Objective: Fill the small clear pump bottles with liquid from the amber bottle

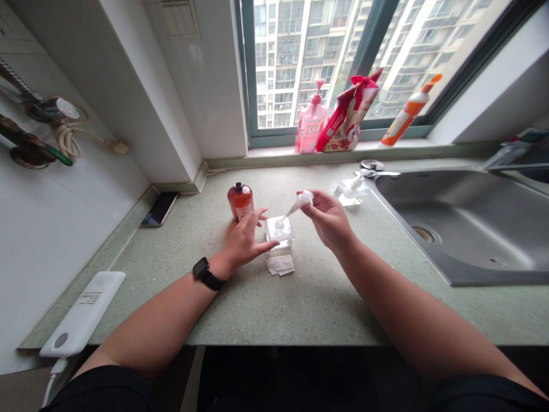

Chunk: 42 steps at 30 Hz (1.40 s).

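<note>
A clear square bottle [286, 230] with an uncapped round mouth stands on the counter between my hands. My left hand [243, 240] is at its left side, thumb and fingers spread apart; whether they touch it I cannot tell. In my right hand [328, 220] is a white pump head [303, 200], tilted, its narrow end pointing down-left at the bottle's mouth. Just behind my left hand stands an amber bottle [240, 198] with an open dark neck. A folded white tissue [281, 265] lies in front of the clear bottle.
A second clear pump bottle [351, 191] stands beside the steel sink [450, 280]. A phone [159, 209] and a white power bank [83, 312] lie at left. On the windowsill are a pink pump bottle [311, 129], a red bag [345, 120] and an orange-white bottle [405, 120].
</note>
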### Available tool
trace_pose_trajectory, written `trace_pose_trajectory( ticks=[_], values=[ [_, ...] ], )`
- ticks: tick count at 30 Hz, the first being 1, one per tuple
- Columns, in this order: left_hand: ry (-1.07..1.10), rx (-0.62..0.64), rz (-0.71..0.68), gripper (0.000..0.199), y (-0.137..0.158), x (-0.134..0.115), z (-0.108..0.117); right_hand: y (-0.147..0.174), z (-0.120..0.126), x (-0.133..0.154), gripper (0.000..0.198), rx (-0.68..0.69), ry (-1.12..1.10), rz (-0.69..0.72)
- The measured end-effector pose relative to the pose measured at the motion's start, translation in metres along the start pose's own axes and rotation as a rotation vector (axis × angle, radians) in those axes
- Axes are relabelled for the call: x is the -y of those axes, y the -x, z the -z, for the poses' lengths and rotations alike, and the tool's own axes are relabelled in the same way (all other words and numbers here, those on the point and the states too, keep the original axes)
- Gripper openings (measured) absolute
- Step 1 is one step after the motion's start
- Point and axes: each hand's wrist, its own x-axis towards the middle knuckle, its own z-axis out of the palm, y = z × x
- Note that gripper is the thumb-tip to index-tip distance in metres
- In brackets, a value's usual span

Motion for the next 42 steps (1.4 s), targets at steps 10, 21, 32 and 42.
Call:
trace_pose_trajectory(
  ticks=[10,21,32,42],
  values=[
    [0.009,0.014,0.014,0.086,-0.001,-0.001,0.001,-0.002,0.001,-0.007,0.048,0.050,0.016,-0.028],
    [0.005,0.006,0.001,0.086,0.000,-0.001,0.000,-0.002,0.024,0.004,0.045,0.110,0.220,0.069],
    [0.036,0.021,0.025,0.085,0.000,-0.003,0.002,-0.005,0.047,0.020,0.027,0.281,0.572,0.215],
    [0.016,0.010,0.007,0.083,0.000,-0.001,0.001,-0.008,0.058,0.018,0.025,0.430,0.766,0.261]
  ],
)
